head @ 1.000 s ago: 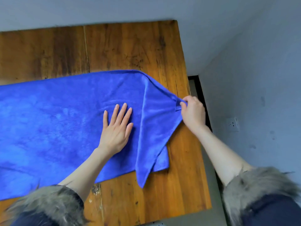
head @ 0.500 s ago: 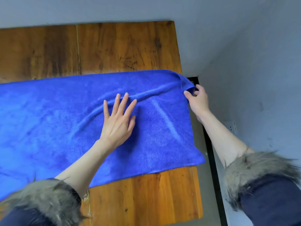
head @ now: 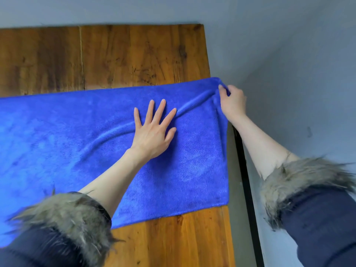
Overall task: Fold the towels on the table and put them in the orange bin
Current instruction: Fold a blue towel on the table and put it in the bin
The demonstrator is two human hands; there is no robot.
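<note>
The blue towel [head: 77, 151] was spread across the wooden table [head: 134, 54], reaching its right edge. The left hand [head: 152, 132] was laid flat on the towel, fingers straight and spread. Just right of it and slightly beyond, the towel's far right corner was pinched by the right hand [head: 233, 103]. A ridge of cloth was raised between the hands. Grey wall [head: 298, 74] lay beyond the right hand.

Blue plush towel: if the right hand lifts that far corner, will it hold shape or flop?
Probably flop: the blue plush towel already ridges between the flat left hand and the pinching right hand. It likely drags rather than slides on the wooden table, since it bunches under the pull.
</note>
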